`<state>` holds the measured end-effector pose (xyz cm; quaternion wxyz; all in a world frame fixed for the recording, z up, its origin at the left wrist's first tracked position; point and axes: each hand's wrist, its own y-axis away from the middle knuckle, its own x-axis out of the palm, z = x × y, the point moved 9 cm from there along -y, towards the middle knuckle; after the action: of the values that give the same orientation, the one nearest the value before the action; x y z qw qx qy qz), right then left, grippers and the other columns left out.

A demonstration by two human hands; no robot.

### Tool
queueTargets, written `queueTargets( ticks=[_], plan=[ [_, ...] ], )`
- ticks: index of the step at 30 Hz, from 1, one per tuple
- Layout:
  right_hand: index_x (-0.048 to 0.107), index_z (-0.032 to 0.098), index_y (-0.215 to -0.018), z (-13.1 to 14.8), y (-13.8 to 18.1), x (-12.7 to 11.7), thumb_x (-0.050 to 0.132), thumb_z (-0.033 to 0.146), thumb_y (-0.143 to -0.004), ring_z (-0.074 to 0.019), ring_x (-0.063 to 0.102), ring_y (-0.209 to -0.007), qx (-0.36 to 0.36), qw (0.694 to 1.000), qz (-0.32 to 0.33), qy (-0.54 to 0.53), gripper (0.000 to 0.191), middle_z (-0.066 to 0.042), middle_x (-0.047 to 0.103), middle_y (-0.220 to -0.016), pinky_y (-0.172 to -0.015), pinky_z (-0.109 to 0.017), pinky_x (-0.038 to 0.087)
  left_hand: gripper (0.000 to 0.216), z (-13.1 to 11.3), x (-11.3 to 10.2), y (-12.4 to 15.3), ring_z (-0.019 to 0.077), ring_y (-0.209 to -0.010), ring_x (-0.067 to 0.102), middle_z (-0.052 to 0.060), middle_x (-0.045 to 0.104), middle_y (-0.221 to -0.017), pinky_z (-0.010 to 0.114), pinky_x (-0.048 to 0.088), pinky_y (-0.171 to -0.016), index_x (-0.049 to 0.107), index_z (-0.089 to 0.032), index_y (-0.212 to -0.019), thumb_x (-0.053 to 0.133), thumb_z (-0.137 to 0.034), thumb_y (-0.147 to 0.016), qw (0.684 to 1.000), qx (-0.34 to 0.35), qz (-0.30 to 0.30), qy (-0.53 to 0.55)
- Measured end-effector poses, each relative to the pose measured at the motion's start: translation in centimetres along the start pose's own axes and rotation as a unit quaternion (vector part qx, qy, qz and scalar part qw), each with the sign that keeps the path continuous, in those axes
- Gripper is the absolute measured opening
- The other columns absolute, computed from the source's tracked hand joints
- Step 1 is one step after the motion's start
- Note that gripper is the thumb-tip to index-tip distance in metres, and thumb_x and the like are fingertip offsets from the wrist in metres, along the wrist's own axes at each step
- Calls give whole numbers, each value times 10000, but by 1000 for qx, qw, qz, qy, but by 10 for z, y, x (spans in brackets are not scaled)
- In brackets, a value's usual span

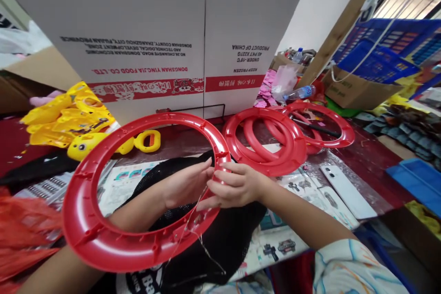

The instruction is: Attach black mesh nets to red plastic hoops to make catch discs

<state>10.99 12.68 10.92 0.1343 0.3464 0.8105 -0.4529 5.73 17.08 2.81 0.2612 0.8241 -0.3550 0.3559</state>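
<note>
A large red plastic ring [103, 243] stands tilted in front of me, above black mesh netting [220, 239]. My left hand [186, 186] reaches through the ring's opening, its fingers closed against the ring's right inner rim. My right hand [234, 186] meets it from outside, fingers pinched at the same spot on the rim. A thin clear thread [193, 220] hangs down from where the fingers meet. What exactly each hand pinches is too small to make out.
Several more red rings [272, 140] lie stacked on the table behind. Yellow toy parts [69, 119] sit at left, a big white carton [165, 41] behind. A white phone [347, 190] lies at right, with a blue tray [413, 179] and blue crates [386, 50] beyond.
</note>
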Motion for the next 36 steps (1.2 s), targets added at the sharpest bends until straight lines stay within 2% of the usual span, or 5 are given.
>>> queueTargets(
  ticks=[9,15,24,27,36],
  plan=[
    [671,451,-1077,-11,15,4,681,417,-833,-171,512,-1010,76,996,51,16,247,36,645,-1019,-908,-338,442,956,19,15,28,315,-1070,673,68,615,-1265,302,598,-628,299,-420,-1425,739,-21,-676,996,6,82,22],
    [647,351,-1179,-17,21,19,647,231,-867,-179,482,-1098,139,981,122,-58,334,-12,621,-1099,-953,-337,430,994,22,2,37,262,-660,749,141,750,-967,259,573,-494,15,-309,-1502,630,-39,-769,1000,24,15,-13],
    [655,221,-1060,-17,-12,-2,544,68,-814,-171,604,-856,361,885,6,-294,311,-64,616,-926,-721,-323,543,852,-2,-18,64,217,-730,734,10,689,-1030,264,585,-527,273,-368,-1359,640,2,-685,973,197,-119,8],
    [669,177,-840,4,-27,16,618,235,-860,-149,584,-707,398,857,78,-317,80,-52,626,-779,-649,-290,518,678,-12,-28,71,111,-529,627,-26,654,-918,203,481,-453,404,-318,-1225,641,-23,-663,950,243,-195,21],
    [650,186,-583,53,-3,96,659,590,-772,-114,454,-410,509,688,382,-350,447,-3,611,-498,-448,-260,278,505,-13,-67,80,173,-472,608,32,648,-643,242,433,-418,565,-163,-966,577,-635,-789,905,306,-294,28]
  ],
)
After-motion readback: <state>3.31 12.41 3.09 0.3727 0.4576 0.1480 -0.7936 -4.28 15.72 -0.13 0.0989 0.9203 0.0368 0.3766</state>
